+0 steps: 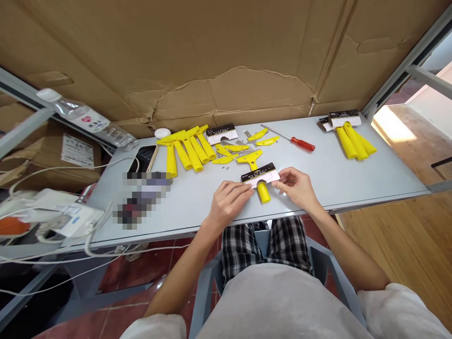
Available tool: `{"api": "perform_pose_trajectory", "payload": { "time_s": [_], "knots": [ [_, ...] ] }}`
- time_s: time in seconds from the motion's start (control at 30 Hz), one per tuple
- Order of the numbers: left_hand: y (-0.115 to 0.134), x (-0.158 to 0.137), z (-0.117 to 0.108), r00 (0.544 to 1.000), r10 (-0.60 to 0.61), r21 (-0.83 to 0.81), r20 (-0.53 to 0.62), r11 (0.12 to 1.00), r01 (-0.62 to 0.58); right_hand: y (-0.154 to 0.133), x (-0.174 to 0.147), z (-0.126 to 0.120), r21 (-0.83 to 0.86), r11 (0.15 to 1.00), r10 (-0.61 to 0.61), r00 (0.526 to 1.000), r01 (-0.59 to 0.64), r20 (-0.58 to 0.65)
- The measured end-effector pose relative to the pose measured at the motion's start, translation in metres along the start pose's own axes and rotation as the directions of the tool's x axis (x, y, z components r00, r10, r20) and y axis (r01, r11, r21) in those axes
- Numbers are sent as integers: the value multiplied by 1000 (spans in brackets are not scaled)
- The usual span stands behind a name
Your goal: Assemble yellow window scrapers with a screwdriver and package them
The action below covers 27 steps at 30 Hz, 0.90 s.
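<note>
table (374, 183): five yellow handles (187, 150) lay uncarded left, carded batch (348, 141) looked done right. left hand (228, 202) and right hand (298, 186), fingers nearly closed, pinched one scraper's (263, 193) card (259, 177) near front edge; yellow plates (236, 148) lay loose.

Pale short-sleeved shirt (275, 301), black-and-white plaid bottoms (238, 249), bare fingers (240, 194).

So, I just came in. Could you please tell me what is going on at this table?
A seated person has the left hand and right hand at opposite ends of a black-and-white packaging card, which lies across a yellow T-shaped handle. Other yellow handles lie to the left, with loose curved yellow pieces beyond the card. A red-handled screwdriver lies toward the back, and handles with similar cards are grouped at far right.
</note>
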<state>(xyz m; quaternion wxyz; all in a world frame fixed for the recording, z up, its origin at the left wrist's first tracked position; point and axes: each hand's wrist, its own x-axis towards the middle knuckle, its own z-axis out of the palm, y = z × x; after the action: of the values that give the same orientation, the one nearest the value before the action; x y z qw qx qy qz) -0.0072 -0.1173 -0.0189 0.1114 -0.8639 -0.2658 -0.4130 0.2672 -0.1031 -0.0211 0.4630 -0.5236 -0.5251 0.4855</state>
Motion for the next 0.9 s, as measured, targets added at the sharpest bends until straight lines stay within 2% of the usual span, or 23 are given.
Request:
{"api": "perform_pose_trajectory", "payload": {
  "time_s": [0.2, 0.3, 0.37, 0.47, 0.57, 0.67, 0.77, 0.9],
  "knots": [
    [2, 1, 0, 999, -33, -52, 33, 998, 35, 0, -3, -5, -50, 977, -208, 978, 208, 16],
    [3, 3, 0, 995, -97, -81, 31, 992, 100, -2, -6, -6, -46, 965, -257, 966, 257, -9],
    [4, 4, 0, 986, -165, -100, -11, 982, 163, -4, -9, -7, -44, 962, -270, 963, 270, -10],
    [3, 2, -3, 947, -311, -128, -78, 945, 300, -6, -14, -12, -54, 958, -282, 959, 281, -18],
    [1, -1, -4, 880, -469, -110, -67, 881, 461, -7, -22, -24, -82, 957, -283, 959, 280, -27],
    [0, -2, -2, 855, -506, -44, 111, 857, 513, -7, -29, -38, -103, 959, -268, 963, 263, -32],
    [-2, 3, 1, 833, -415, 65, 366, 904, 422, -5, -34, -47, -94, 965, -249, 968, 244, -42],
    [-9, 17, -2, 757, -302, 106, 579, 949, 297, -5, -36, -51, -142, 960, -246, 969, 241, -17]
  ]
}}
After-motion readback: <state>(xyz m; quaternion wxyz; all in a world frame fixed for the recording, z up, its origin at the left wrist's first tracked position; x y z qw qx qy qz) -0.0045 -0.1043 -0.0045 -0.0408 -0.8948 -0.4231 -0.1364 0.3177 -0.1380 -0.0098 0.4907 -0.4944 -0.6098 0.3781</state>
